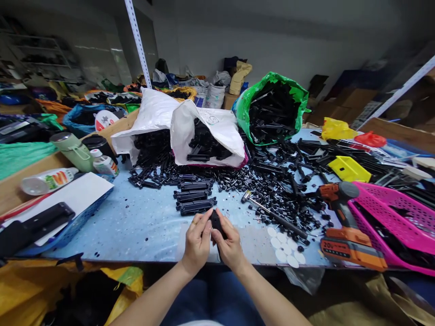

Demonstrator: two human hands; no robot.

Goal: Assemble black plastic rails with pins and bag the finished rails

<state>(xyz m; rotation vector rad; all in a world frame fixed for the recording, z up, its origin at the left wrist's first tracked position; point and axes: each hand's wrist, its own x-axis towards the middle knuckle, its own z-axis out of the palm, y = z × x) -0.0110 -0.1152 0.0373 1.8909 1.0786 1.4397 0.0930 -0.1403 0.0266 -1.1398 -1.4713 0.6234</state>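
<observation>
Close to the table's front edge, my left hand (198, 237) and my right hand (229, 238) both grip one black plastic part (216, 222). Fingers and thumbs press on it from both sides, and much of it is hidden. Just beyond my fingertips lies a row of several long black plastic pieces (195, 206), set side by side. To the right of the row, a small hammer (272, 215) with a dark handle rests among scattered black bits and pins (261, 192). White round discs (287, 246) lie in a cluster right of my right hand.
An orange cordless drill (346, 235) leans by a pink basket (390, 213) on the right. White sacks (217, 131) and a green bag (302, 97) spill black parts at the back. Bottles (49, 180), a green flask (70, 149) and a blue tray (79, 217) stand left.
</observation>
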